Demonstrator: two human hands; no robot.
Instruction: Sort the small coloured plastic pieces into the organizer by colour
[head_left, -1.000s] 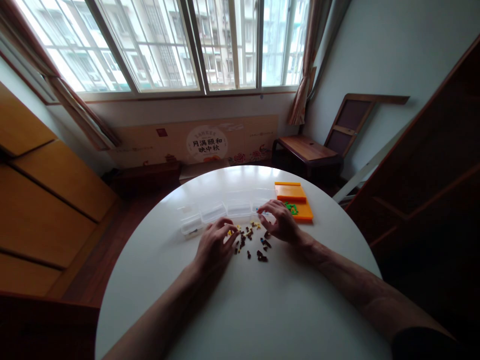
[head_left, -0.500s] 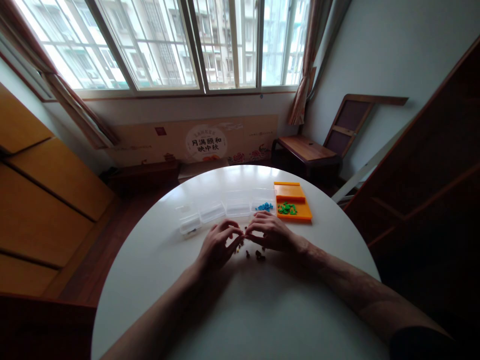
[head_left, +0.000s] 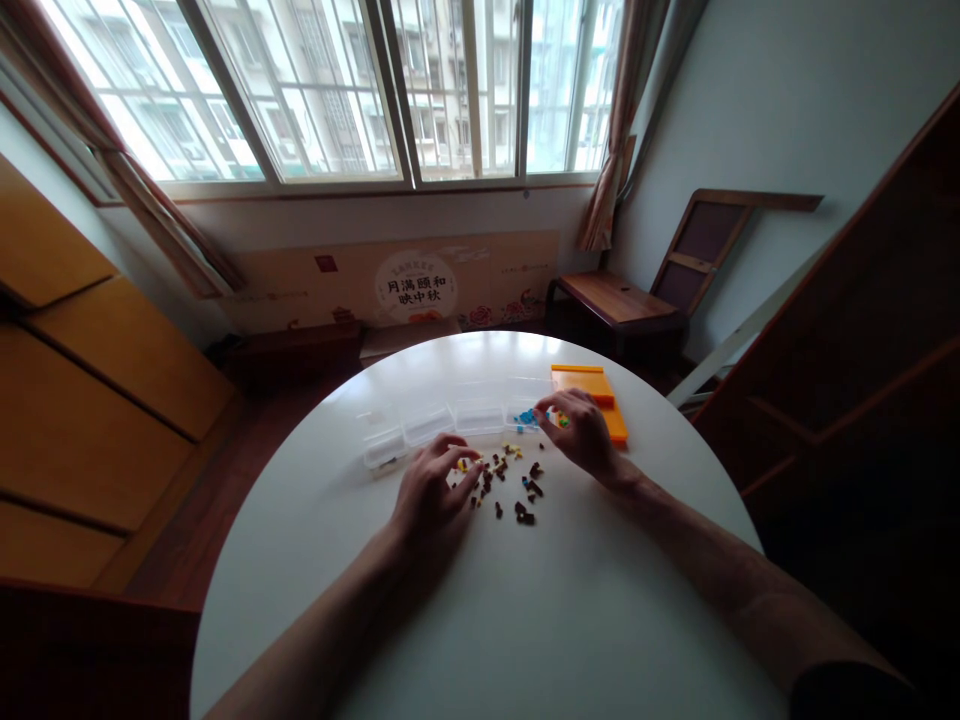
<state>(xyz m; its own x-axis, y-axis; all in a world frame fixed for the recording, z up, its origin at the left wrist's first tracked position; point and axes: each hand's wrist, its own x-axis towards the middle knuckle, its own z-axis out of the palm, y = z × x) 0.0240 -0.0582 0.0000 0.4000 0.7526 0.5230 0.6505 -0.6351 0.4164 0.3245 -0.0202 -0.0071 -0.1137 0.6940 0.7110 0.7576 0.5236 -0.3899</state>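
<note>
A scatter of small dark and yellow pieces (head_left: 510, 485) lies on the round white table (head_left: 487, 610). My left hand (head_left: 431, 495) rests at the pile's left edge, fingers curled and pinching at a small yellow piece. My right hand (head_left: 581, 435) is over the near end of the orange tray (head_left: 592, 385), fingers pinched together above the green pieces; what they hold is too small to name. Just left of it, blue pieces (head_left: 526, 415) lie in a clear box.
A row of clear plastic boxes (head_left: 442, 425) stands behind the pile. Beyond the table are a wooden bench (head_left: 615, 300), a folded board against the wall, a printed cardboard panel under the window, and wooden cabinets at left.
My right hand has moved from the pile, where it met my left hand, back and to the right to the orange tray. My left hand has hardly moved.
</note>
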